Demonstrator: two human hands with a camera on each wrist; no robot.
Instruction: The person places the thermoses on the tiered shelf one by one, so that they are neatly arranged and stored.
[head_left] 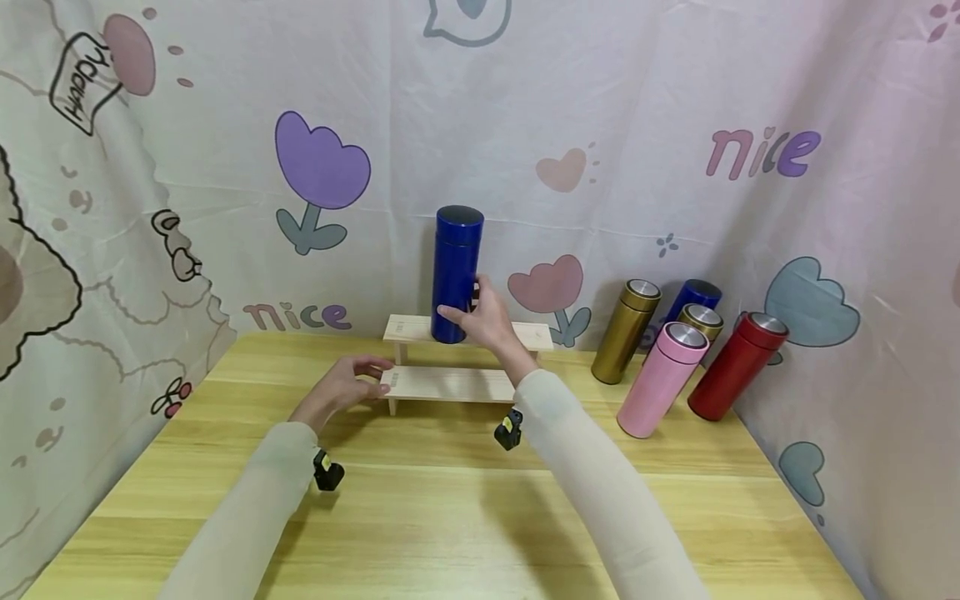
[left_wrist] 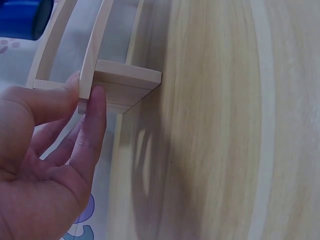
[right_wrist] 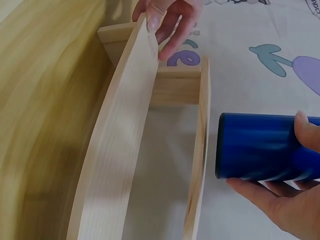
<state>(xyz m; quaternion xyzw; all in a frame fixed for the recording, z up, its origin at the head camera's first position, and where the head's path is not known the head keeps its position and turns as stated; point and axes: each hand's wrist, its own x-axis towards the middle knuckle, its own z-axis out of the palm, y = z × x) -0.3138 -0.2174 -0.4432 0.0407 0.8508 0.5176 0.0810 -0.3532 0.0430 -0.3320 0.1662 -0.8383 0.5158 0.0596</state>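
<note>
My right hand (head_left: 491,319) grips the lower part of an upright blue thermos bottle (head_left: 456,271). In the right wrist view, a small gap shows between the base of this thermos (right_wrist: 257,146) and the upper board (right_wrist: 200,145) of a two-step wooden shelf (head_left: 450,383). My left hand (head_left: 347,385) pinches the left end of the lower board, thumb on top and fingers beneath, as the left wrist view shows at the board's end (left_wrist: 89,70). Only the base of the blue thermos (left_wrist: 22,19) appears in that view.
To the right on the wooden table (head_left: 420,500) stand several more thermos bottles: a gold one (head_left: 626,333), a pink one (head_left: 663,382), a red one (head_left: 737,367), and a second gold (head_left: 702,317) and a blue one (head_left: 697,292) partly hidden behind. A printed curtain (head_left: 465,125) hangs behind the shelf.
</note>
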